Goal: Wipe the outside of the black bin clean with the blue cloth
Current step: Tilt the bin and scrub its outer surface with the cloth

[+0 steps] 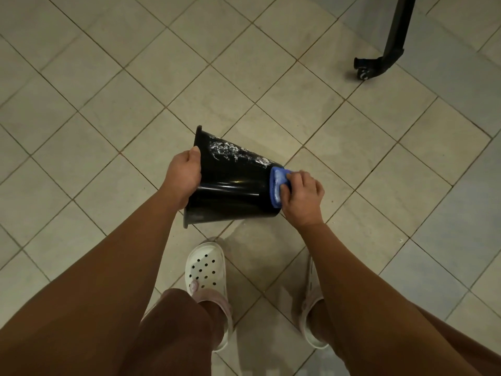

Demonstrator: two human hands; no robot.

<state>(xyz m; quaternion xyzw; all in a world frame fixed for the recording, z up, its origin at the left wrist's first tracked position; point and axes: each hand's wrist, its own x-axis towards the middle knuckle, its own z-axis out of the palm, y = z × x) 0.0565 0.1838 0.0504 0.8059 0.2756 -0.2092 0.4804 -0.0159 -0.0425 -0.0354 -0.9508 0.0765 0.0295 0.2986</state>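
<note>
Holding: the left hand (184,176) grips the black bin (233,196) at its rim, fingers curled round the lip.
Wiping hand: the right hand (302,198) is closed around a bunched blue cloth (276,185) and presses it against the bin's base end.
Bin position: on its side between the two hands, above the tiled floor (108,90) and just ahead of the feet; whether it touches the floor cannot be told.
Long axis: left to right, with the wide mouth at the left and the narrower base at the right.
Dirt: white smears (235,153) run along the upper, far side of the wall, from near the rim down to just above the cloth; the near side looks glossy.
Key relation: the smears lie up and left of the cloth, so the right hand is nearer their base end. The next stroke probably runs along the axis toward the rim.
Contents: the mouth faces away to the left, so the inside is hidden.
Nearby: a white clog (206,270); a black wheeled leg (379,63) stands well apart.
</note>
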